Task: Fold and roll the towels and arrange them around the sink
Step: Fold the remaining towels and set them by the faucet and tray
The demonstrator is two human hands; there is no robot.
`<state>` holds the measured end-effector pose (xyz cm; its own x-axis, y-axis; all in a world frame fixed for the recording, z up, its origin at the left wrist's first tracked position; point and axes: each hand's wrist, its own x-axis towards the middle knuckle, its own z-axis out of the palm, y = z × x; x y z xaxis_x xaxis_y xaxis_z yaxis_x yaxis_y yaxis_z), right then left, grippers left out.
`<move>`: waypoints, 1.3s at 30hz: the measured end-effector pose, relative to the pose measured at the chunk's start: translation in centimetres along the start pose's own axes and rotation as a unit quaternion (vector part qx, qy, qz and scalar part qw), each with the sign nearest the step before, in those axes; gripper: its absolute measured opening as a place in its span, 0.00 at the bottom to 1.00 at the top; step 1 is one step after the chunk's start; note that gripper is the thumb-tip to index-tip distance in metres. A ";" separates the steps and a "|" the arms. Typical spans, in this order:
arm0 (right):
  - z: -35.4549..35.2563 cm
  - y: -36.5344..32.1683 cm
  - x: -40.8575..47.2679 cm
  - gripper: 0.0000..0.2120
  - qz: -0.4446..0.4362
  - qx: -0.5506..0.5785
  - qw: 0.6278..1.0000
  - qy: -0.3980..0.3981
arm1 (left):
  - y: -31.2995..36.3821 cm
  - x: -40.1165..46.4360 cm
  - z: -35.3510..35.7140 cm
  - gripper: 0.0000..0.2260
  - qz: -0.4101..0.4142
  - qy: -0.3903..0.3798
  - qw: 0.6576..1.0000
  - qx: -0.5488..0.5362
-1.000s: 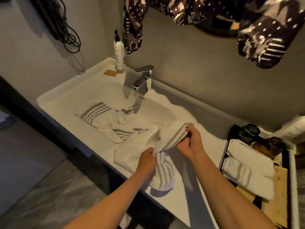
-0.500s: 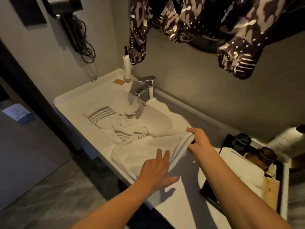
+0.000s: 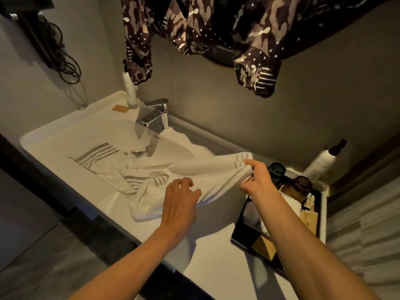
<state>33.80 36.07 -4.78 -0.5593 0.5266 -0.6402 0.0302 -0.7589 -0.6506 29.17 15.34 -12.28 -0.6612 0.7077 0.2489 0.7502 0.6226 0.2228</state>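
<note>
A white striped towel (image 3: pixel 194 182) lies spread across the sink's front right rim (image 3: pixel 121 204), its striped end pinched in the right hand (image 3: pixel 257 178) while the left hand (image 3: pixel 180 202) presses it flat with fingers apart, and a second crumpled towel (image 3: pixel 104 156) sits in the basin near the left edge.

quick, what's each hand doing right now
Left hand: open, fingers spread on the white grey-striped towel.
Right hand: closed, pinching that towel's striped end.
</note>
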 end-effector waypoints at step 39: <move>16.7 -7.0 -1.4 0.21 -0.160 0.008 0.978 -0.132 | -8.5 6.6 -23.5 0.09 -0.114 0.183 0.970 -0.115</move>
<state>20.55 34.25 7.56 -0.7325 0.6225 -0.2758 -0.1937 -0.5788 -0.7921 18.40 6.86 9.61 -0.7981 0.3689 0.4764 0.5920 0.6277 0.5056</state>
